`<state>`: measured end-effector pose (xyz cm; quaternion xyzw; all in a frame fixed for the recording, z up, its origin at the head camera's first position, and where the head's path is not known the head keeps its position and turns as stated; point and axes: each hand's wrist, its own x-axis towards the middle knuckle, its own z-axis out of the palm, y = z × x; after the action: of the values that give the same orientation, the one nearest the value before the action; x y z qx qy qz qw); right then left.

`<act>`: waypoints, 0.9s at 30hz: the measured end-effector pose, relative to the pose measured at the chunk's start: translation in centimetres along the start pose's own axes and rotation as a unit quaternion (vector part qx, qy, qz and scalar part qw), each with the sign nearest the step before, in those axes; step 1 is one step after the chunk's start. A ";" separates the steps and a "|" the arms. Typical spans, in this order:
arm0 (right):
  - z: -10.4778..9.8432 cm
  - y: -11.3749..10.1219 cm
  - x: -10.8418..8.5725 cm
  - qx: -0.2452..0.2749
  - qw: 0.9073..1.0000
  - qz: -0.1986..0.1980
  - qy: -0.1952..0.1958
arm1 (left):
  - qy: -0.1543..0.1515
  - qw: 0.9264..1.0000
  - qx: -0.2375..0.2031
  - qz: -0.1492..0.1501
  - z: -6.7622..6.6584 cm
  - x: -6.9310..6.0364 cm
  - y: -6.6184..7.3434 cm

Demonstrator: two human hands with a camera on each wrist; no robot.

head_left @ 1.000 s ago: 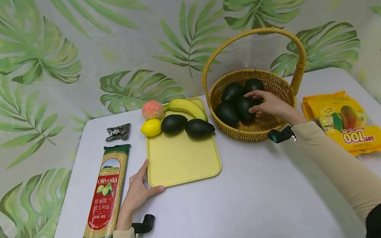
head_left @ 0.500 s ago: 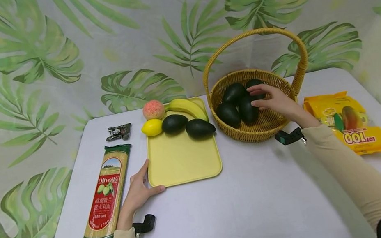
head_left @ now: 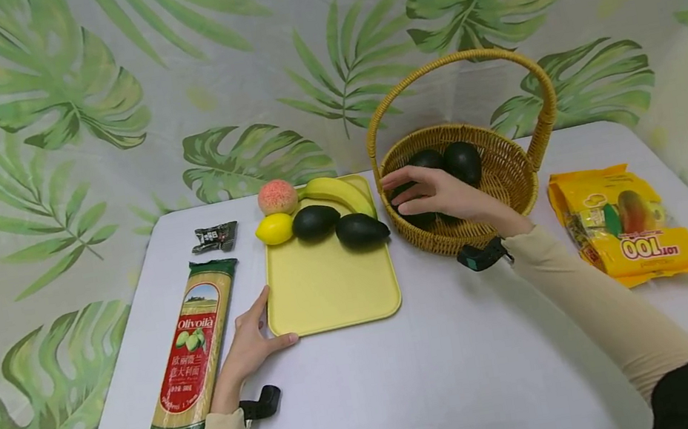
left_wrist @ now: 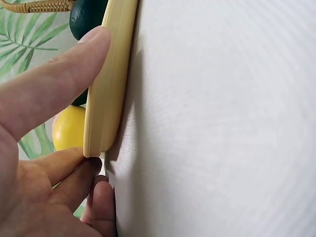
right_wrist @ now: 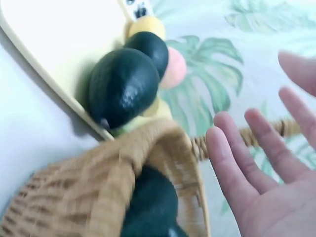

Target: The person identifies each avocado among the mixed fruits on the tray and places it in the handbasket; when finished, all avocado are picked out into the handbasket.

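My left hand rests against the near left corner of the yellow tray, its thumb along the front rim. In the left wrist view that thumb lies straight against the tray wall. My right hand is over the left part of the wicker basket. Its fingers are spread and hold nothing in the right wrist view. Inside are several dark avocados; the hand hides some. On the tray lie a peach, a banana, a lemon and two avocados.
A spaghetti pack lies left of the tray, by my left forearm. Behind it sits a small black wrapped packet. A yellow snack bag lies right of the basket. The tall basket handle arches above the avocados.
My right hand first shifts slightly right, then swings left across the basket, away from the avocados at its middle. The rear right avocado comes into fuller view. The left hand stays at the tray.
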<state>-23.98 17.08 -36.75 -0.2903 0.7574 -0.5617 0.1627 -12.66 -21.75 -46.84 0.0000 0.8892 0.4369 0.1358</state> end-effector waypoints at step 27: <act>7.4 2.9 7.3 -0.226 0.971 0.031 -0.068 | 0.002 1.000 0.002 0.002 0.0 0.0 0.1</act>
<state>-26.20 7.49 -41.23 -0.3337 0.8606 -0.3491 0.1616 -12.63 -21.74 -46.75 0.0010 0.8905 0.4351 0.1329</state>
